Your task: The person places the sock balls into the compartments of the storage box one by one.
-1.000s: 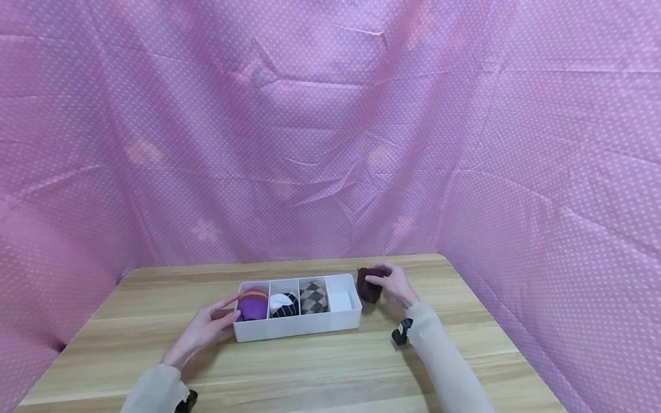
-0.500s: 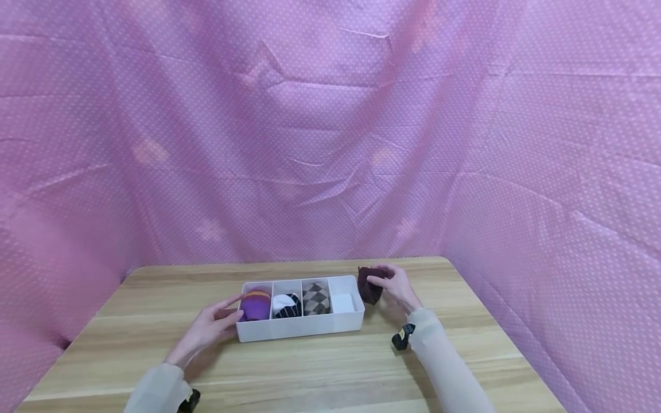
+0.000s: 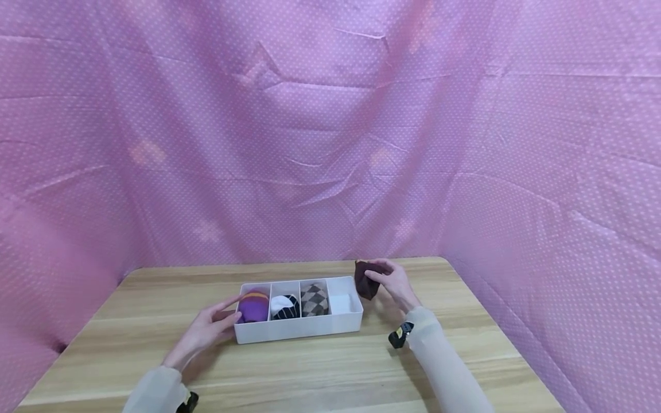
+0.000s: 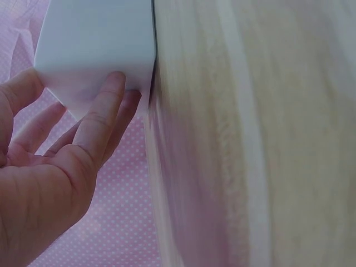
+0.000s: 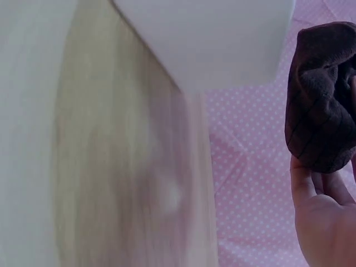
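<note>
A long white compartment box (image 3: 299,328) sits on the wooden table. From left to right it holds a purple rolled sock (image 3: 254,307) with an orange stripe, a black-and-white one (image 3: 286,307) and a brown checked one (image 3: 314,300); the rightmost compartment (image 3: 341,304) shows its bare white floor. At the box's left end, my left hand (image 3: 209,327) touches the end wall, with extended fingers (image 4: 100,119) against it. My right hand (image 3: 395,283) pinches a dark brown rolled sock (image 3: 365,280) between thumb and fingers, just beyond the box's right end. Its soft folds (image 5: 320,105) show in the right wrist view.
The wooden table (image 3: 310,376) has rounded far corners. Pink dotted cloth (image 3: 330,143) hangs behind it and along both sides. Black wrist devices (image 3: 400,334) are strapped on at both light sleeves.
My right hand has raised the dark brown sock slightly and tilted it, beside the box's right end. The left hand stays at the left end; the box holds its place.
</note>
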Available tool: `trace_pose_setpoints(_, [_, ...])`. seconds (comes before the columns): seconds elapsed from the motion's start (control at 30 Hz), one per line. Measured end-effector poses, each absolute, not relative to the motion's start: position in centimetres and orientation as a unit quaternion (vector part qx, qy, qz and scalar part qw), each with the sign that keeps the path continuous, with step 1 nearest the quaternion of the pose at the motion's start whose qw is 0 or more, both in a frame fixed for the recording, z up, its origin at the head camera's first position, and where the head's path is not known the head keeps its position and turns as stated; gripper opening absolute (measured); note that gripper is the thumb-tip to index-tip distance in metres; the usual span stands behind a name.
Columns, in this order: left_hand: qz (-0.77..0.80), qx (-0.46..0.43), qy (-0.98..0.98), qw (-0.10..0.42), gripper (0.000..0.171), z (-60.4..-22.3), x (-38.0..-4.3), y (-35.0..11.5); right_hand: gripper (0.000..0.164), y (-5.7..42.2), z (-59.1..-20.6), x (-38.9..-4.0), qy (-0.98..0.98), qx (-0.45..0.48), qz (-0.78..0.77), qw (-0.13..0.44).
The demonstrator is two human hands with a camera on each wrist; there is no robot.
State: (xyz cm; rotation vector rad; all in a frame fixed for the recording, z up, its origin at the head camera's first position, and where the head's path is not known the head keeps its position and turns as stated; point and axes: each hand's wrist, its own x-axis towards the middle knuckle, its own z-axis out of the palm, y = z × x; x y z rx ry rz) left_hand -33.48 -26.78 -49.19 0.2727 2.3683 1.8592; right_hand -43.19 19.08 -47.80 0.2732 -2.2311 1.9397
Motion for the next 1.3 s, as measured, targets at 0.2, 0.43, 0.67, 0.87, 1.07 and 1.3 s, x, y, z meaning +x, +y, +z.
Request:
trace_pose_setpoints(0.2, [0.614,0.077,0.783,0.064,0.063,-49.2,-33.5,-26.8,0.044,18.0,-47.3,-43.0,-0.74,0.087,0.662,0.086])
trace_pose_setpoints(0.43, [0.617,0.082,0.78,0.066,0.063,-49.0,-33.7,-26.9,0.042,16.7,-47.4,-42.9,-0.732,0.093,0.67,0.082])
trace_pose_setpoints(0.67, [0.621,0.093,0.775,0.067,0.061,-48.9,-33.9,-27.0,0.04,15.6,-47.1,-42.7,-0.728,0.111,0.672,0.079])
trace_pose_setpoints(0.87, [0.617,0.078,0.78,0.067,0.062,-48.9,-34.0,-27.0,0.042,14.6,-46.9,-42.5,-0.739,0.129,0.657,0.072])
trace_pose_setpoints(1.07, [0.611,0.083,0.784,0.068,0.063,-49.0,-34.1,-27.0,0.039,14.0,-47.1,-42.5,-0.75,0.13,0.644,0.075])
trace_pose_setpoints(1.3, [0.618,0.092,0.778,0.071,0.062,-48.9,-34.3,-27.3,0.042,13.2,-46.8,-42.1,-0.77,0.145,0.617,0.072])
